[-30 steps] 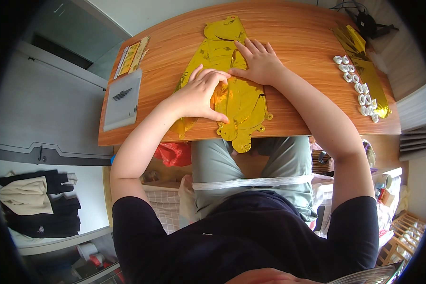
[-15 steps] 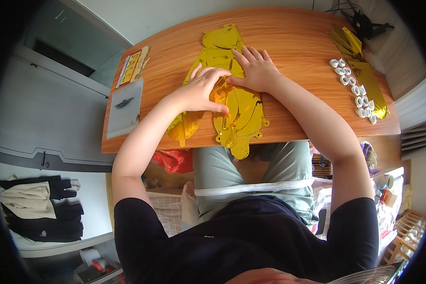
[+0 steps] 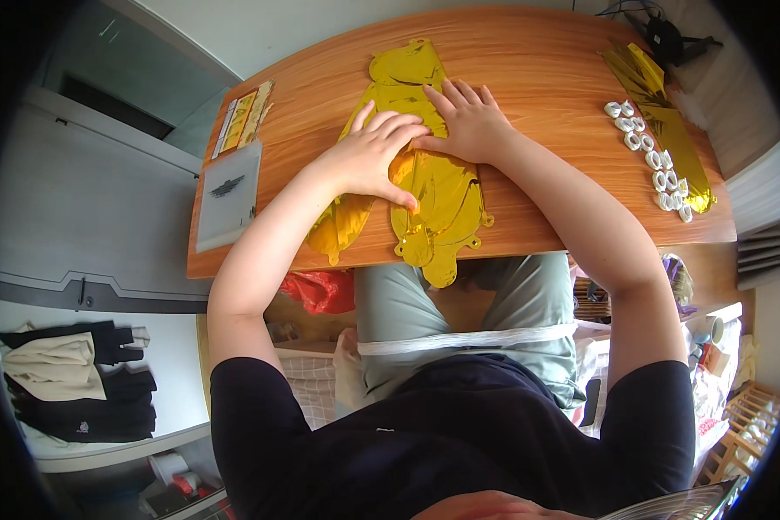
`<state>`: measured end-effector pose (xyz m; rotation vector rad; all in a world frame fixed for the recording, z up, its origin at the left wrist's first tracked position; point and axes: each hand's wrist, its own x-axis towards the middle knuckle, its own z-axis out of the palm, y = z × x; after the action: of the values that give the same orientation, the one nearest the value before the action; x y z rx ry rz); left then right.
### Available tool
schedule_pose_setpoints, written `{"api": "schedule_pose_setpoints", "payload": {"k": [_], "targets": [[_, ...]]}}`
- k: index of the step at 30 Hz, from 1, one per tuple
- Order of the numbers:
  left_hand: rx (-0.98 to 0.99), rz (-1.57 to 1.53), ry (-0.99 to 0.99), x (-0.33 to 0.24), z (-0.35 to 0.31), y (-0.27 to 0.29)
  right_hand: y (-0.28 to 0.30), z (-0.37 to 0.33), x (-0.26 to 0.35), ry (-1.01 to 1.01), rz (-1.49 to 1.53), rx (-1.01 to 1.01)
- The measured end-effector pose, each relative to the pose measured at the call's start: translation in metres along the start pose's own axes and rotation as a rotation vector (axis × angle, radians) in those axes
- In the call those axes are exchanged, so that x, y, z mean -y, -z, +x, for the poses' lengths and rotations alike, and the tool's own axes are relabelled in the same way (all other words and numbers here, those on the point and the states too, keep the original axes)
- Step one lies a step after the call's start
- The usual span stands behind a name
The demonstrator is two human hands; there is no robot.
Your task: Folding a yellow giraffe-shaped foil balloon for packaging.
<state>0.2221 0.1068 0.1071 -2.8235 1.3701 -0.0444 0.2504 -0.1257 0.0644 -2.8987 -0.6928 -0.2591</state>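
Observation:
A flat, shiny gold foil balloon (image 3: 446, 198) lies on the wooden table in front of me, its rounded tip hanging over the near edge. Fingers spread, my left hand (image 3: 374, 154) rests on the foil's middle, thumb towards me. My right hand (image 3: 470, 126) lies on the foil's right side with its fingers fanned out, and its thumb meets the left fingertips. Part of the foil beneath both hands is hidden. Another gold lobe (image 3: 342, 230) shows below my left wrist; whether it belongs to the same balloon, I cannot tell.
Several small white rolls (image 3: 647, 143) sit in rows at the right, beside more folded gold foil (image 3: 680, 152). On the left lie a translucent sheet (image 3: 227, 217) with dark thin pieces and some flat yellow packets (image 3: 241, 121). A red plastic bag (image 3: 319, 293) is under the table's near edge.
My left fingers have spread and shifted slightly up over the foil. The foil below the hands looks smoother. My right hand stays nearly in place.

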Motion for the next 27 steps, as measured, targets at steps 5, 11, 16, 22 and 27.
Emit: {"api": "schedule_pose_setpoints", "payload": {"k": [5,11,16,22,27], "targets": [[0.002,-0.019,-0.002,-0.002,0.000,0.002,-0.001,-0.002,0.000,0.003,0.002,-0.052],[0.084,-0.086,0.017,-0.010,-0.006,0.006,0.002,-0.001,0.000,-0.011,-0.033,-0.004],[0.196,-0.091,0.068,-0.015,-0.003,0.011,0.001,-0.001,0.001,-0.016,-0.041,0.022],[0.183,-0.053,0.078,-0.023,-0.003,0.019,0.002,-0.001,0.001,-0.019,-0.042,0.017],[0.134,-0.144,0.194,-0.015,-0.040,0.044,0.005,-0.002,0.004,-0.022,-0.027,0.008]]}}
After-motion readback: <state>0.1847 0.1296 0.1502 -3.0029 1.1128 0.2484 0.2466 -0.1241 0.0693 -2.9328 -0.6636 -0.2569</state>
